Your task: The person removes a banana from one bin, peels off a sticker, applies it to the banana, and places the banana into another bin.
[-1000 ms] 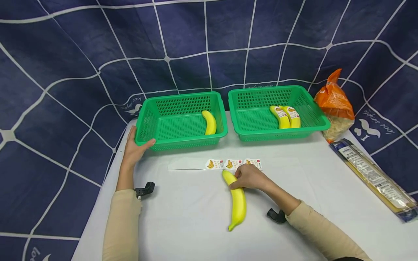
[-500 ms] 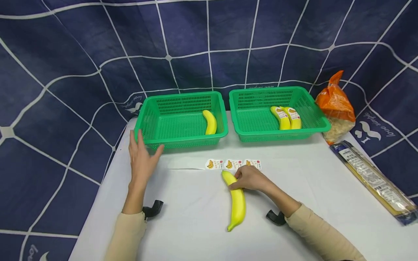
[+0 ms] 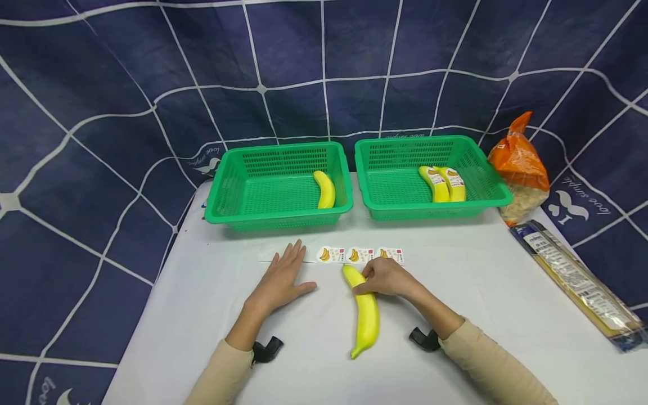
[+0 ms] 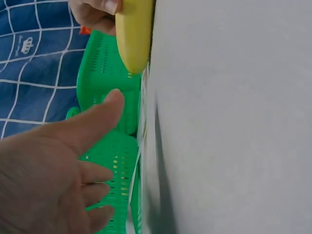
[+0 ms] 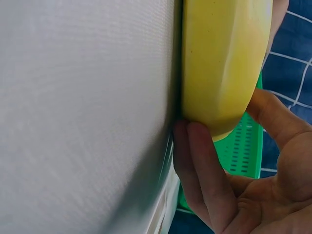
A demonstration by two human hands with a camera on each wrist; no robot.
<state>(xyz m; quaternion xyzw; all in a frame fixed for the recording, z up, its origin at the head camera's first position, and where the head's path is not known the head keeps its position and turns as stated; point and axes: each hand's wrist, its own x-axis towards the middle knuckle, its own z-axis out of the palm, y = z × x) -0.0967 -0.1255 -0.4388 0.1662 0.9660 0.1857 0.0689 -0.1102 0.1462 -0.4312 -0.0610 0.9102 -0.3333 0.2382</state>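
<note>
Backing white tabletop [image 3: 319,337]: navy gridded curtain [image 3: 354,56]; right grip [image 3: 388,277] holding banana [image 3: 368,320], left grip [image 3: 279,282] wide.

Bananas [image 3: 368,323] number four — labels [image 3: 331,255] five, baskets [image 3: 283,221] two, bag [image 3: 518,160] one, packet [image 3: 577,284] one.

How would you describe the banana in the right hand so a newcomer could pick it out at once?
On the white table, find the two green baskets at the back. In front of them lies a sticker strip; just nearer the person is the banana, gripped by the right hand. Unlike the other bananas, it lies outside the baskets.
</note>
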